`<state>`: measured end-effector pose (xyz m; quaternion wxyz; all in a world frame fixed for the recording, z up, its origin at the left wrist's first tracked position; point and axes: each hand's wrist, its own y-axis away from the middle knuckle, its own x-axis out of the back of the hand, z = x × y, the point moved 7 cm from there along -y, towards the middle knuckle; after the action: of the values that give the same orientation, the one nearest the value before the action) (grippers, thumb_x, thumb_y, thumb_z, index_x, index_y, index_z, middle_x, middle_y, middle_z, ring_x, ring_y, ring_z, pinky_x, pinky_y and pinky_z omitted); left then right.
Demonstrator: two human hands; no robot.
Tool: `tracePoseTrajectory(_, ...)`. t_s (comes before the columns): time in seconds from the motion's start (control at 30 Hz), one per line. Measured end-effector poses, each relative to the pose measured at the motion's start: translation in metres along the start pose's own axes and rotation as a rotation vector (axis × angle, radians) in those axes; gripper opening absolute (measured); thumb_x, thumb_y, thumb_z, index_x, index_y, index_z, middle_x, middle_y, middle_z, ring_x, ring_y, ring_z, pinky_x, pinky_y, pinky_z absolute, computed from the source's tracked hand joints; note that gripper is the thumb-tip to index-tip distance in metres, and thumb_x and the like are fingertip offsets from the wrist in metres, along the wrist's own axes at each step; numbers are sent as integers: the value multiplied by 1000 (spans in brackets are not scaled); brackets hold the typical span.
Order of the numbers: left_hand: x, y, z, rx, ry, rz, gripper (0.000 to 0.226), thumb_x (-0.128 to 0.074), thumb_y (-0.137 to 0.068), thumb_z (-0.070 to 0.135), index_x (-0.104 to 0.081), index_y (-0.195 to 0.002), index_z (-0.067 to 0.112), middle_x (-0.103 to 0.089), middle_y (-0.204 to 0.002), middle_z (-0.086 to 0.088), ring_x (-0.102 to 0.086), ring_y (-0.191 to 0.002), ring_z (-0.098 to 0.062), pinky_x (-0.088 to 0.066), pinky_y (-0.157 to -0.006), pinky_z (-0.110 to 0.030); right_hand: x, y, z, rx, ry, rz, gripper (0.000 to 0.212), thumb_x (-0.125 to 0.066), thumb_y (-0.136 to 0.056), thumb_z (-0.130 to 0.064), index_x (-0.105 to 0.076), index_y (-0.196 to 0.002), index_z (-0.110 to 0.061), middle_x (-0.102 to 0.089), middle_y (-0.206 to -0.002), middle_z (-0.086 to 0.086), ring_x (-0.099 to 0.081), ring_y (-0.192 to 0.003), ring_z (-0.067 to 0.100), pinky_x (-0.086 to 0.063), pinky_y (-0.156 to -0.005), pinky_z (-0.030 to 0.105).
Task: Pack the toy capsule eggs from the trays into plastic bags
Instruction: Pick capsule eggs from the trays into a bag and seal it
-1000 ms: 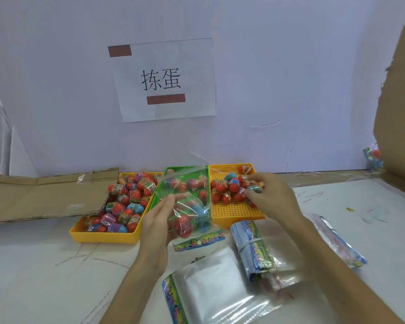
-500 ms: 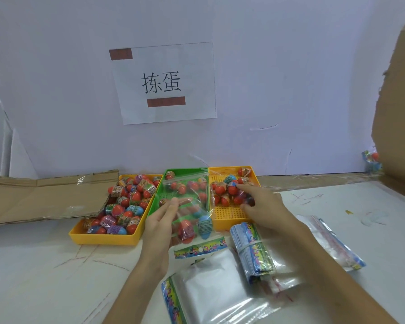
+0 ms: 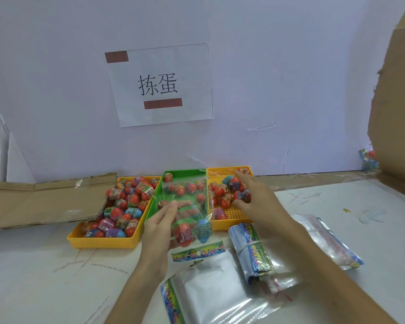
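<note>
plastic bag (image 3: 192, 220) is pinched in left hand (image 3: 158, 226) fingers, egg (image 3: 243, 196) in yellow tray (image 3: 236, 215) gets clenched by right hand (image 3: 258, 204)

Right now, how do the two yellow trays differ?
The left tray is nearly covered with eggs; the right tray holds fewer, its gridded floor bare near the front. The right hand grips eggs in the right tray; no hand touches the left tray. Both are yellow, rectangular and flank the green tray.
</note>
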<state>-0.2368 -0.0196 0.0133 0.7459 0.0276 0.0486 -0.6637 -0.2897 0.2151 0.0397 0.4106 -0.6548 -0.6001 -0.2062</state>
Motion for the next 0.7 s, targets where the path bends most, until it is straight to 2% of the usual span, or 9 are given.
tracePoseTrajectory(0.1, 0, 0, -1, 12, 0, 4, 34, -47, -106, 37, -79, -98, 28, -80, -100, -3, -77, -89, -23, -59, -80, -45, -15, 2, 7, -45, 172, -186, 54, -59, -95, -22, -48, -147, -32, -55, -143, -3, -52, -129, 22, -35, -113, 48)
tracePoseTrajectory(0.17, -1, 1, -1, 16, -1, 2, 34, -47, -106, 37, -78, -101, 25, -80, -101, -4, -77, -89, -25, -58, -83, -49, -15, 2, 9, -52, 174, -195, 46, -61, -92, -20, -57, -137, -32, -56, -138, -2, -54, -122, 22, -38, -109, 49)
tracePoseTrajectory(0.27, -1, 1, -1, 16, -5, 5, 33, -47, -106, 37, -78, -100, 25, -80, -100, -4, -77, -89, -25, -59, -81, -47, -11, 2, 8, -55, 121, -124, 43, -65, -85, -18, -63, -127, -31, -58, -129, -5, -56, -114, 20, -47, -99, 42)
tracePoseTrajectory(0.33, -1, 1, -1, 15, -3, -1, 34, -47, -106, 36, -79, -99, 26, -80, -100, -4, -77, -89, -25, -59, -80, -46, -3, 1, 7, -57, 57, -6, 39, -67, -82, -17, -68, -119, -31, -61, -121, -7, -59, -107, 18, -51, -90, 35)
tracePoseTrajectory(0.43, 0, 1, -1, 13, -3, -2, 35, -46, -106, 36, -79, -97, 27, -80, -100, -3, -77, -90, -24, -59, -81, -46, 14, 1, 6, -72, -98, 193, 27, -67, -82, -16, -74, -104, -32, -69, -102, -10, -64, -95, 12, -55, -82, 33)
tracePoseTrajectory(0.5, 0, 1, 0, 11, -3, -3, 35, -46, -107, 36, -79, -97, 28, -80, -100, -3, -77, -90, -24, -59, -79, -45, 21, 2, 8, -87, -165, 258, 26, -67, -82, -15, -74, -100, -33, -71, -98, -9, -64, -92, 11, -55, -81, 32)
tracePoseTrajectory(0.6, 0, 0, 0, 4, -6, -5, 33, -46, -106, 36, -77, -102, 26, -80, -101, -3, -77, -90, -24, -59, -79, -45, 16, 0, 11, -99, -144, 207, 28, -62, -88, -13, -74, -102, -33, -68, -102, -9, -60, -93, 9, -50, -79, 27)
tracePoseTrajectory(0.7, 0, -1, 0, -5, -7, -13, 33, -46, -106, 37, -76, -107, 24, -80, -101, -2, -77, -89, -23, -59, -75, -42, 10, -3, 11, -99, -142, 150, 27, -54, -96, -13, -74, -93, -31, -65, -99, -9, -56, -92, 8, -40, -70, 21)
